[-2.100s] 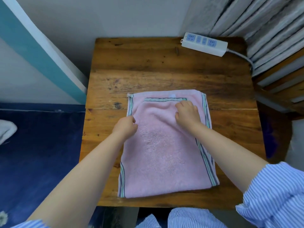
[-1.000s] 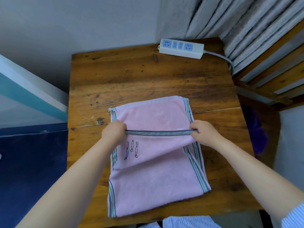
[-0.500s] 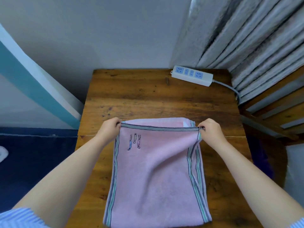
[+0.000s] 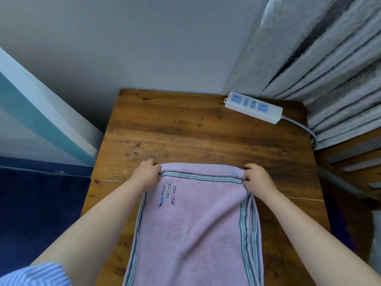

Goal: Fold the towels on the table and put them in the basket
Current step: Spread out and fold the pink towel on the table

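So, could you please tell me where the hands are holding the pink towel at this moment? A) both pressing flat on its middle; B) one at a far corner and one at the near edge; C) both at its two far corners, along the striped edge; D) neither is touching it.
C: the left hand and right hand each pinch a far corner of the pink towel, at the ends of its striped edge.

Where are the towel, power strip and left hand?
pink towel (image 4: 195, 234), head view, middle of the upper layer.
power strip (image 4: 253, 107), head view, top face between sockets.
left hand (image 4: 147, 174), head view, back of the hand.
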`<action>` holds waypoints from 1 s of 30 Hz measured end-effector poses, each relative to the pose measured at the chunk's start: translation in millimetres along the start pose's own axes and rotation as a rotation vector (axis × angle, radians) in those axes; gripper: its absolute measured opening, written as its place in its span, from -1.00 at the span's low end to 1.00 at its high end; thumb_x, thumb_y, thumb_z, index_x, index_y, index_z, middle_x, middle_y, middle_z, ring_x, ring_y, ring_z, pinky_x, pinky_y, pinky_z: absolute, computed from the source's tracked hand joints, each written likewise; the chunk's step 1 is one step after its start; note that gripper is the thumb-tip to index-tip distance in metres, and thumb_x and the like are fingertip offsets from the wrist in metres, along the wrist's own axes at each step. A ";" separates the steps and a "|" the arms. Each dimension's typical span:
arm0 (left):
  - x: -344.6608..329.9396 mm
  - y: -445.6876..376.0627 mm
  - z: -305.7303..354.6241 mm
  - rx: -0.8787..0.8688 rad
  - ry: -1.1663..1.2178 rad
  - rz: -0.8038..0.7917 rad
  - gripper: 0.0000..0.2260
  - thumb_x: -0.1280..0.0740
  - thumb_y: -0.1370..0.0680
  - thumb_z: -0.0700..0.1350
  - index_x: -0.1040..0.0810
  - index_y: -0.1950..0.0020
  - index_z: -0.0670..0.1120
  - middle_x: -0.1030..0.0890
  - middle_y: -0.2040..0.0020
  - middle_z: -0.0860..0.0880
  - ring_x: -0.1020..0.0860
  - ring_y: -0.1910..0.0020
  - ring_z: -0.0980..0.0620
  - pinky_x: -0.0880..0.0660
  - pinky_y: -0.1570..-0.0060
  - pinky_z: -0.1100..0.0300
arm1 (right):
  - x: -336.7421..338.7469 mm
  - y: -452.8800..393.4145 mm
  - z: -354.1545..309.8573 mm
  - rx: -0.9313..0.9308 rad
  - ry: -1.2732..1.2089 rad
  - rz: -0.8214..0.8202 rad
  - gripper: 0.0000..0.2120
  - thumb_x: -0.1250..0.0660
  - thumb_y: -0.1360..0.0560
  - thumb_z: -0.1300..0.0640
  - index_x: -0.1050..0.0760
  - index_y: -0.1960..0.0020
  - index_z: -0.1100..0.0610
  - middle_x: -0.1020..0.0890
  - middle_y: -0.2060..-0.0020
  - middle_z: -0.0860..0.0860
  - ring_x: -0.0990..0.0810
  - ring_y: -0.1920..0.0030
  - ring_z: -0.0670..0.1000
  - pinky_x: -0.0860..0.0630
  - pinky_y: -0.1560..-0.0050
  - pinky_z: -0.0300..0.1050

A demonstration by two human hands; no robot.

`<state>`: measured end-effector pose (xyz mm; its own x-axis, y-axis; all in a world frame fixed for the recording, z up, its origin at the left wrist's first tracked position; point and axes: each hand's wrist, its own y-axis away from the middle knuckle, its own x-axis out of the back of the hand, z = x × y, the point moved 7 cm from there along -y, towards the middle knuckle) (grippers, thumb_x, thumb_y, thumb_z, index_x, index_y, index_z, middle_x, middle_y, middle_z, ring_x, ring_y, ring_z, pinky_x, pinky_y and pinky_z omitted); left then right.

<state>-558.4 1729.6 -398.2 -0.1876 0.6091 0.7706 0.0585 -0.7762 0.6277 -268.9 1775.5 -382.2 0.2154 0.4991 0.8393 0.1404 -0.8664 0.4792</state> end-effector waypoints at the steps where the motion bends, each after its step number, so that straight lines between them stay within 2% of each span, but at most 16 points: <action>1: -0.9 -0.5 0.8 0.003 -0.002 -0.015 -0.77 -0.14 -0.59 -0.11 -0.45 -0.16 -0.18 -0.37 -0.26 -0.19 -0.31 -0.28 -0.19 -0.36 -0.22 0.02 | -1.9 0.4 -1.2 0.018 -0.004 -0.017 -0.81 -0.23 -0.50 0.29 -0.60 -0.01 0.25 -0.43 -0.28 0.09 -0.36 -0.32 0.09 -0.36 -0.19 -0.16; 3: 0.3 -0.5 1.5 0.003 0.030 -0.029 -0.76 -0.15 -0.59 -0.10 -0.45 -0.19 -0.17 -0.37 -0.22 -0.20 -0.30 -0.27 -0.19 -0.32 -0.24 0.06 | -3.4 1.5 -3.5 0.066 0.018 -0.054 -0.84 -0.22 -0.48 0.28 -0.58 0.08 0.22 -0.50 -0.09 0.09 -0.41 -0.23 0.10 -0.35 -0.02 -0.20; 4: 0.6 0.3 0.6 0.005 0.065 -0.036 -0.75 -0.16 -0.59 -0.10 -0.46 -0.19 -0.18 -0.36 -0.19 -0.20 -0.31 -0.25 -0.19 -0.30 -0.24 0.09 | -1.9 3.4 -3.7 0.087 0.039 -0.058 -0.86 -0.22 -0.48 0.27 -0.57 0.10 0.21 -0.50 -0.10 0.09 -0.38 -0.25 0.10 -0.36 -0.04 -0.17; 5: 1.7 1.3 -0.6 0.002 0.106 -0.029 -0.75 -0.18 -0.58 -0.11 -0.47 -0.19 -0.19 -0.34 -0.17 -0.19 -0.32 -0.25 -0.19 -0.29 -0.25 0.11 | 2.7 6.2 -3.6 0.104 0.054 -0.036 -0.86 -0.23 -0.48 0.26 -0.57 0.09 0.21 -0.48 -0.19 0.09 -0.32 -0.31 0.09 -0.35 -0.15 -0.11; 7: 7.0 6.1 -3.0 -0.008 0.224 0.012 -0.78 -0.20 -0.58 -0.13 -0.50 -0.14 -0.22 -0.31 -0.23 -0.18 -0.27 -0.32 -0.17 -0.24 -0.31 0.10 | 17.0 15.2 -4.3 0.161 0.009 0.054 -0.89 -0.27 -0.47 0.27 -0.58 0.14 0.23 -0.38 -0.35 0.06 -0.18 -0.42 0.09 -0.21 -0.36 -0.04; 9: 14.7 14.8 -8.9 0.009 0.418 0.091 -0.86 -0.22 -0.58 -0.16 -0.52 0.00 -0.19 -0.35 -0.26 -0.15 -0.29 -0.32 -0.11 -0.24 -0.31 0.09 | 25.5 29.0 -5.0 0.193 -0.200 0.016 -0.82 -0.30 -0.41 0.35 -0.47 0.33 0.18 -0.45 -0.28 0.07 -0.26 -0.36 0.05 -0.21 -0.34 -0.05; 11: 15.4 23.3 -20.0 0.066 0.711 0.112 -0.85 -0.23 -0.57 -0.20 -0.46 0.21 -0.12 -0.49 -0.02 -0.12 -0.43 -0.08 -0.05 -0.36 -0.03 0.11 | 19.8 43.8 -4.1 0.118 -0.544 -0.232 -0.77 -0.28 -0.34 0.34 -0.31 0.43 0.17 -0.56 0.07 0.11 -0.47 -0.04 0.02 -0.39 -0.05 -0.13; 12: 11.5 25.4 -26.1 0.097 0.836 0.084 -0.80 -0.24 -0.56 -0.22 -0.42 0.27 -0.10 -0.50 0.12 -0.12 -0.44 0.07 -0.04 -0.34 0.12 0.13 | 15.2 51.8 -7.4 0.078 -0.679 -0.373 -0.81 -0.25 -0.30 0.30 -0.28 0.43 0.18 -0.49 0.24 0.13 -0.47 0.16 0.01 -0.41 0.15 -0.19; 14: 2.3 27.9 -36.5 0.169 0.918 0.028 -0.77 -0.24 -0.55 -0.23 -0.40 0.32 -0.10 -0.43 0.26 -0.13 -0.38 0.25 -0.02 -0.26 0.28 0.16 | 2.3 61.6 -9.1 -0.029 -0.851 -0.581 -0.82 -0.18 -0.33 0.31 -0.23 0.40 0.18 -0.32 0.38 0.08 -0.36 0.40 -0.05 -0.32 0.43 -0.30; 16: -2.2 29.4 -40.4 0.241 0.856 0.020 -0.80 -0.23 -0.56 -0.21 -0.41 0.28 -0.13 -0.42 0.29 -0.11 -0.35 0.31 -0.01 -0.24 0.34 0.18 | -10.5 60.4 -3.5 -0.158 -0.919 -0.618 -0.73 -0.09 -0.44 0.40 -0.21 0.38 0.16 -0.29 0.41 0.04 -0.32 0.48 -0.09 -0.27 0.52 -0.33; 19: 3.9 25.1 -36.7 0.282 0.728 0.133 -0.86 -0.24 -0.55 -0.19 -0.43 0.20 -0.16 -0.43 0.29 -0.09 -0.37 0.25 -0.05 -0.23 0.34 0.17 | -15.3 43.4 9.4 -0.332 -0.938 -0.470 -0.75 -0.08 -0.47 0.38 -0.26 0.34 0.15 -0.34 0.40 0.06 -0.34 0.42 -0.03 -0.33 0.46 -0.24; 21: 11.7 21.8 -27.4 0.264 0.606 0.195 -0.89 -0.24 -0.55 -0.17 -0.45 0.16 -0.17 -0.47 0.23 -0.11 -0.40 0.18 -0.06 -0.25 0.26 0.16 | -6.1 29.4 17.3 -0.377 -0.812 -0.312 -0.80 -0.11 -0.50 0.32 -0.34 0.29 0.18 -0.42 0.37 0.09 -0.42 0.37 0.02 -0.38 0.39 -0.18; 24: 20.4 15.4 -14.3 0.248 0.497 0.248 -0.88 -0.23 -0.57 -0.16 -0.50 0.04 -0.20 -0.54 0.08 -0.16 -0.43 0.13 -0.08 -0.29 0.17 0.21 | 13.8 12.9 19.0 -0.317 -0.550 -0.123 -0.84 -0.15 -0.53 0.26 -0.43 0.21 0.21 -0.49 0.26 0.11 -0.49 0.24 0.06 -0.44 0.29 -0.13; 26: 25.5 11.0 -8.4 0.242 0.475 0.280 -0.84 -0.22 -0.58 -0.16 -0.51 -0.01 -0.23 -0.57 0.01 -0.20 -0.49 0.04 -0.15 -0.29 0.17 0.20 | 22.5 5.3 18.2 -0.252 -0.344 -0.030 -0.86 -0.19 -0.52 0.27 -0.52 0.12 0.24 -0.53 0.10 0.13 -0.52 0.08 0.10 -0.46 0.13 -0.09; 29: 27.2 3.8 -2.3 0.220 0.436 0.285 -0.83 -0.20 -0.58 -0.16 -0.50 -0.01 -0.25 -0.56 -0.04 -0.24 -0.49 -0.03 -0.16 -0.33 0.16 0.16 | 19.7 -1.9 18.4 -0.142 -0.134 0.055 -0.81 -0.23 -0.51 0.28 -0.59 0.00 0.29 -0.50 -0.16 0.16 -0.45 -0.19 0.13 -0.41 -0.13 -0.11; 30: 25.2 2.1 -0.1 0.202 0.394 0.268 -0.82 -0.20 -0.58 -0.17 -0.51 -0.04 -0.25 -0.53 -0.10 -0.24 -0.47 -0.08 -0.15 -0.36 0.08 0.12 | 15.1 -1.6 17.7 -0.105 -0.096 0.058 -0.80 -0.23 -0.51 0.28 -0.59 -0.03 0.29 -0.48 -0.22 0.14 -0.40 -0.25 0.12 -0.38 -0.20 -0.11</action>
<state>-563.1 1743.3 -377.5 -0.4932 0.2549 0.8317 0.3362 -0.8260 0.4525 -248.8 1784.7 -374.9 0.3118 0.4432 0.8404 0.0246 -0.8880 0.4592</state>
